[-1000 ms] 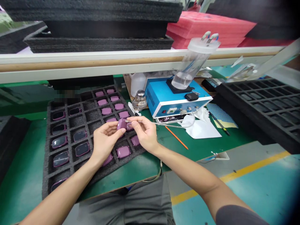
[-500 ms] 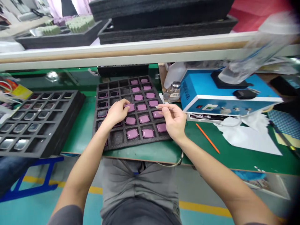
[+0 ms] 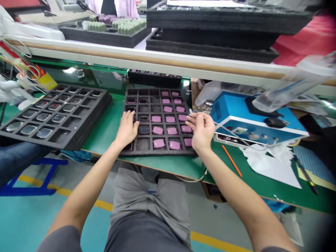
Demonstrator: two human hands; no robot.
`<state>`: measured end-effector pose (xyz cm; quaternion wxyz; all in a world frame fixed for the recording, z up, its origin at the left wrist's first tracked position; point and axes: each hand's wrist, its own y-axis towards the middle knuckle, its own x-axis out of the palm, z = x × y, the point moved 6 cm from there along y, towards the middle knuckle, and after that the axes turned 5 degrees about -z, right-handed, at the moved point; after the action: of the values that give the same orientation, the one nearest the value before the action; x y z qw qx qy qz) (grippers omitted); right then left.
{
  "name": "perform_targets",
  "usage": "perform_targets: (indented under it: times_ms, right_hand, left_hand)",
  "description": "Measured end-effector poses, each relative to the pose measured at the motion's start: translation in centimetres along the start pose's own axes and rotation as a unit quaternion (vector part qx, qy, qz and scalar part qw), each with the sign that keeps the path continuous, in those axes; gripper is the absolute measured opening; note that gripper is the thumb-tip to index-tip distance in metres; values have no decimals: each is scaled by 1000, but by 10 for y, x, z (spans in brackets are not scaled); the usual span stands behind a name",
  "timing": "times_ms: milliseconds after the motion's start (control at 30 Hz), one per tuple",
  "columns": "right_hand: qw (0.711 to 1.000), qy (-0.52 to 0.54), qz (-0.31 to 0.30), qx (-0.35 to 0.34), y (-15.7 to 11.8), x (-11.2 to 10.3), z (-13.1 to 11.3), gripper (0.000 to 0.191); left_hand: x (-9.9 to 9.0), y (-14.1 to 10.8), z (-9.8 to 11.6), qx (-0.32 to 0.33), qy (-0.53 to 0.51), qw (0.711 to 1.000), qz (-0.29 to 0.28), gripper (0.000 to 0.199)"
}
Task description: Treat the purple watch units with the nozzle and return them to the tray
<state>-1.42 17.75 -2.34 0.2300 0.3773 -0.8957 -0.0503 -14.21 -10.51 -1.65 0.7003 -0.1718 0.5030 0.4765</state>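
A black foam tray (image 3: pixel 157 153) lies in front of me, divided into square compartments. Purple watch cases (image 3: pixel 172 131) lie back-up in its middle and right columns. Dark-faced watch cases (image 3: pixel 143 130) sit toward the left, and some compartments hold nothing. My left hand (image 3: pixel 126 130) rests over the left column, fingers stretched and thumb apart; whatever lies under the fingertips is hidden. Over the tray's right edge, my right hand (image 3: pixel 202 129) pinches a thin tool with a pale, translucent tip (image 3: pixel 190 111). A thin tube (image 3: pixel 223 122) runs between this hand and the blue box.
A second foam tray (image 3: pixel 86 134) with glass-faced pieces stands at left. At right are a blue control box (image 3: pixel 233 112), an orange stick (image 3: pixel 231 161), white paper (image 3: pixel 278 171) and a black-and-yellow pen (image 3: pixel 306 175). A shelf edge (image 3: pixel 168 66) crosses above.
My left hand has moved left, from a purple case in the tray's middle to the left column. My right hand stays by the right edge with the tool. The camera view has shifted.
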Motion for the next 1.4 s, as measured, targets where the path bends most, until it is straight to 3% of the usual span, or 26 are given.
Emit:
perform_targets:
  times_ms: [133,233,333,467,567,600,667,733,833,933,1067,1233,1400]
  right_hand:
    - [999,-19,-32,6,4,9,12,29]
    - [998,-25,-57,17,5,9,19,31]
    - [996,-35,-85,5,2,10,18,32]
    - [996,-39,-69,-36,-3,9,8,29]
    - [997,-46,-43,-51,-4,7,0,28]
    - [996,-52,-36,-57,-4,7,-2,27]
    - [995,-67,-22,-70,-4,4,-6,26]
    - [993,-85,-14,-82,-2,2,-7,25]
    - [990,-114,-29,-84,-1,1,-5,23]
    - [984,-143,-53,-90,-2,3,-4,21]
    - [982,-151,-43,-105,-5,3,-7,19]
    - [988,-128,-42,-74,-2,4,-4,20]
    - [988,-131,-39,-69,1,2,-4,22]
  left_hand:
    - [8,4,30,44,-13,999,8,51]
    - [9,6,54,112,31,990,-80,31]
    - [7,10,61,135,55,975,-169,18]
    - [-2,29,69,137,54,974,-172,21]
    - [5,51,90,108,-119,978,-134,23]
    - [14,57,98,83,-220,963,-129,23]
    - [38,67,114,19,-405,903,-142,24]
    - [62,70,127,-26,-501,850,-160,28]
    - [79,69,134,-42,-554,818,-153,35]
    - [81,62,131,-48,-584,797,-148,33]
    - [81,57,123,-101,-631,759,-123,35]
    - [77,57,128,-74,-608,784,-103,40]
    - [81,54,126,-110,-584,796,-114,42]
